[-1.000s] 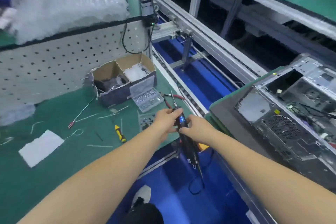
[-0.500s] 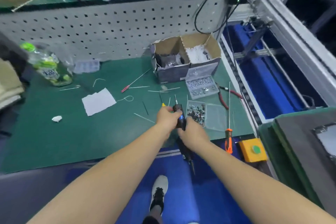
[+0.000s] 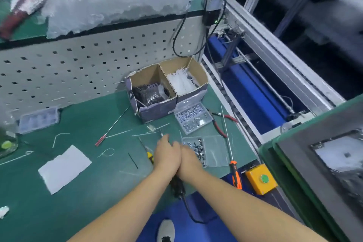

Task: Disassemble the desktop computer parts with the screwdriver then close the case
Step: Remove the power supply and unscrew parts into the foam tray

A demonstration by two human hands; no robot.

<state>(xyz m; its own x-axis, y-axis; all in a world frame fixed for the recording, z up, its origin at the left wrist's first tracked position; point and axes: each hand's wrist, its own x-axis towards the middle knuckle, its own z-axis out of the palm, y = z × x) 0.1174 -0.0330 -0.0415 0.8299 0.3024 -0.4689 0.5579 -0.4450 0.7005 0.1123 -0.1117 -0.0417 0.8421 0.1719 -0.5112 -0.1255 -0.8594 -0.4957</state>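
Note:
My left hand [image 3: 167, 155] and my right hand [image 3: 189, 161] are pressed together over the green bench mat, both wrapped round a black electric screwdriver [image 3: 177, 187]. Only its lower body and its cable show below my wrists; the tip is hidden under my hands. My hands sit at the left edge of a clear tray of screws [image 3: 213, 150]. The grey computer case [image 3: 332, 165] lies at the right edge of the view on a green tray [image 3: 269, 149], only partly in frame.
A split cardboard box [image 3: 167, 92] and a clear screw box [image 3: 193, 117] stand behind my hands. An orange-handled screwdriver [image 3: 235, 173], a yellow button box [image 3: 260, 179], red pliers [image 3: 221, 124] and a white sheet [image 3: 64, 168] lie around. A pegboard [image 3: 78, 65] backs the bench; a conveyor [image 3: 275, 55] runs on the right.
The view swung from the case to the bench. My hands have moved forward with the electric screwdriver to the screw tray and now cover its upper part.

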